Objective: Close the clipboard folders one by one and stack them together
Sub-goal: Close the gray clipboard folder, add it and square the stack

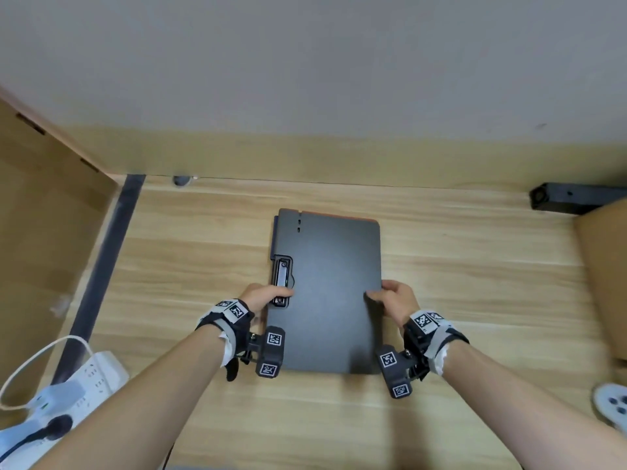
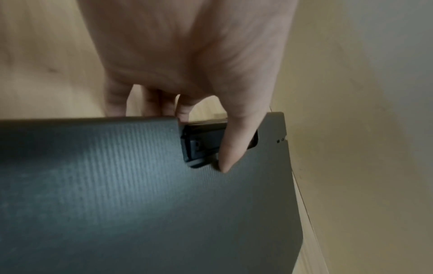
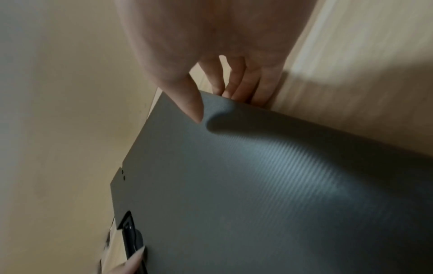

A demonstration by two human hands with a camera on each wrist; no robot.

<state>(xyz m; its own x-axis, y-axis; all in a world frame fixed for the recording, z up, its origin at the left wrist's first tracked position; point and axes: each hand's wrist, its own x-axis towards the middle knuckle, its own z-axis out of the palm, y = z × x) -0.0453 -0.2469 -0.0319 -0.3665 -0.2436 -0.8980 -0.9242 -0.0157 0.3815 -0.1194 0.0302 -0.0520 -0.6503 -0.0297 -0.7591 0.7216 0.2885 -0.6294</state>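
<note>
A dark grey closed clipboard folder (image 1: 332, 286) lies on the wooden table, with a black clip (image 1: 282, 278) at its left edge. A thin orange edge of another folder shows under its far side. My left hand (image 1: 268, 295) grips the folder's left edge at the clip, thumb on top (image 2: 230, 152), fingers underneath. My right hand (image 1: 390, 296) pinches the right edge, thumb on the cover (image 3: 194, 109), fingers below. In the wrist views the folder (image 2: 140, 194) (image 3: 269, 185) fills the lower part.
A white power strip (image 1: 68, 395) with plugged cables lies at the front left. A cardboard panel (image 1: 44, 212) stands at the left, another cardboard box (image 1: 607, 266) at the right. A black bracket (image 1: 570, 196) sits at the back right, a white controller (image 1: 612, 401) at the front right.
</note>
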